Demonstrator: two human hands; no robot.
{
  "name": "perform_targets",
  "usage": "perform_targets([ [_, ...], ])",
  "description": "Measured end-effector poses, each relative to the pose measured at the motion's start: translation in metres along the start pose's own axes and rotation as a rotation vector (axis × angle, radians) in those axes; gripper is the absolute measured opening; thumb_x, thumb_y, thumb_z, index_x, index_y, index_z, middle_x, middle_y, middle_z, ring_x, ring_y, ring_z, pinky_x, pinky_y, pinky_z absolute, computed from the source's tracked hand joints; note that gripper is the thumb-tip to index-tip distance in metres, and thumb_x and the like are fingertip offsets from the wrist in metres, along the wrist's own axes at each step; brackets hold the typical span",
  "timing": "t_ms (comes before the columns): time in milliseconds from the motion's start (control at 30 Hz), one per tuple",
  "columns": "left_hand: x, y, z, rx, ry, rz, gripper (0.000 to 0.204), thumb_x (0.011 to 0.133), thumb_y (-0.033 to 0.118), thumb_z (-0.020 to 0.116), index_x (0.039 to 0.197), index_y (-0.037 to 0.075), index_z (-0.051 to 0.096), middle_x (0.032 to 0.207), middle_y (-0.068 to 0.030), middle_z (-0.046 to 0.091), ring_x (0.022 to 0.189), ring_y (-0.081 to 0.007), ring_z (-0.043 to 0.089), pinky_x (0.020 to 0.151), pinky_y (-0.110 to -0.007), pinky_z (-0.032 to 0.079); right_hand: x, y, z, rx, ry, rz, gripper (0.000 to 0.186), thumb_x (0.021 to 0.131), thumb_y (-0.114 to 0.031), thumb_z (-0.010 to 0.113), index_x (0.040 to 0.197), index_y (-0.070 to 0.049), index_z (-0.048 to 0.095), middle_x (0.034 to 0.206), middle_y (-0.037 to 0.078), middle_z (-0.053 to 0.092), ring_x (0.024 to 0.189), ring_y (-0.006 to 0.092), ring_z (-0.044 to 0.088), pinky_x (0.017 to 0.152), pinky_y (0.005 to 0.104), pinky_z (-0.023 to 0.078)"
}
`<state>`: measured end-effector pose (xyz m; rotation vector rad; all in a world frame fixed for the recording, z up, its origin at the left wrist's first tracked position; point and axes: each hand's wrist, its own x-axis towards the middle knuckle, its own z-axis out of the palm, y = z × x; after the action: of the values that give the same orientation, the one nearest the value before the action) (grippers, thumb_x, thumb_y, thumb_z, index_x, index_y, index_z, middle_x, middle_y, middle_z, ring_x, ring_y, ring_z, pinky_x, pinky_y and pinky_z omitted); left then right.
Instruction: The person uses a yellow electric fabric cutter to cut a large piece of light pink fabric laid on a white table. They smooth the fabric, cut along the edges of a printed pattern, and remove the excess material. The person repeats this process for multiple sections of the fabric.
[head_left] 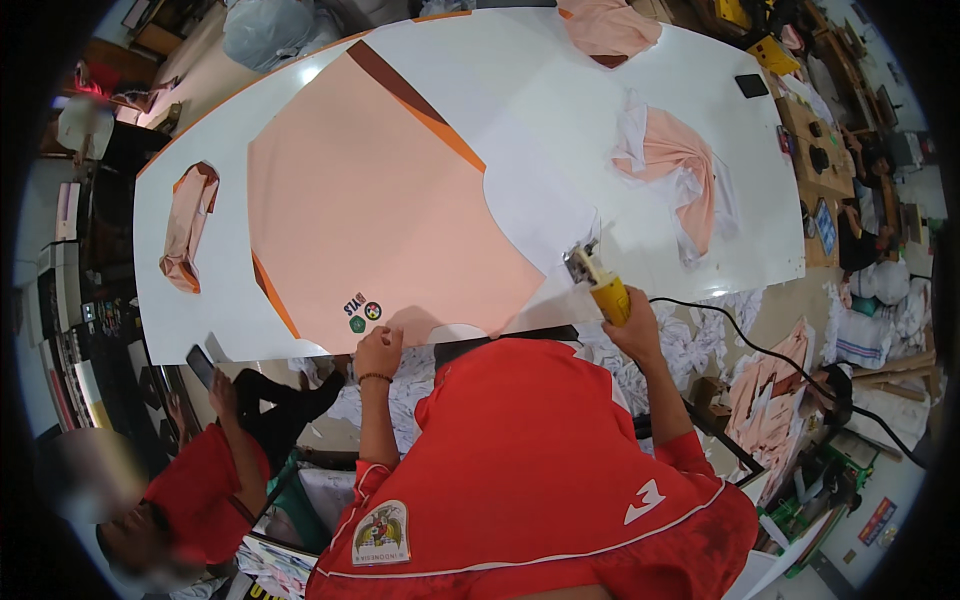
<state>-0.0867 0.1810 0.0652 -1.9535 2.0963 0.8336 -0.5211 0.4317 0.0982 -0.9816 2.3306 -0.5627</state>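
Note:
A large peach fabric panel (360, 200) with orange and brown edge strips lies flat across the white table, small printed badges near its close edge. My left hand (379, 352) is at that edge beside the badges, fingers curled and closed on the fabric; the fingertips are partly hidden. In my right hand (634, 328) is a yellow electric fabric cutter (610, 297), gripped by its body. Its metal head (580, 262) is over the table, just right of the panel's curved side and apart from it. A black cord (745, 335) trails off to the right.
A narrow folded peach piece (188, 225) lies at the table's left. Crumpled peach and white fabric (680, 165), another peach bundle (612, 30) and a black phone (751, 86) are on the right half. White scraps (665, 345) cover the floor. A person (215, 470) holding a phone sits left.

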Motion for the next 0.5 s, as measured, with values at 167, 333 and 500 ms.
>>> perform_targets([
  [167,0.017,-0.003,0.008,-0.104,-0.06,0.078,0.045,0.094,0.047,0.072,0.107,0.005,0.077,0.093,-0.0189,0.079,0.087,-0.0355,0.077,0.081,-0.046,0.06,-0.022,-0.01,0.008,-0.153,-0.138,0.032,0.078,0.076,-0.022,0.08,0.145,-0.006,0.048,0.132,0.019,0.058,0.115,0.0428,0.065,0.093,0.0523,0.055],
  [333,0.025,-0.002,0.012,-0.123,-0.095,0.086,0.047,0.093,0.049,0.071,0.109,0.005,0.077,0.091,-0.0184,0.079,0.086,-0.0357,0.077,0.08,-0.045,0.06,-0.026,-0.012,0.02,-0.207,-0.127,-0.028,0.077,0.076,-0.021,0.078,0.145,-0.007,0.046,0.122,0.019,0.066,0.106,0.0433,0.069,0.087,0.0534,0.057],
  [500,0.028,0.001,0.006,-0.129,-0.137,0.081,0.047,0.094,0.045,0.072,0.113,0.002,0.075,0.094,-0.0213,0.078,0.088,-0.0333,0.077,0.081,-0.043,0.059,-0.011,-0.024,0.018,-0.26,-0.214,0.005,0.075,0.077,-0.021,0.076,0.144,-0.009,0.046,0.107,0.021,0.072,0.097,0.0451,0.071,0.081,0.0546,0.057],
])
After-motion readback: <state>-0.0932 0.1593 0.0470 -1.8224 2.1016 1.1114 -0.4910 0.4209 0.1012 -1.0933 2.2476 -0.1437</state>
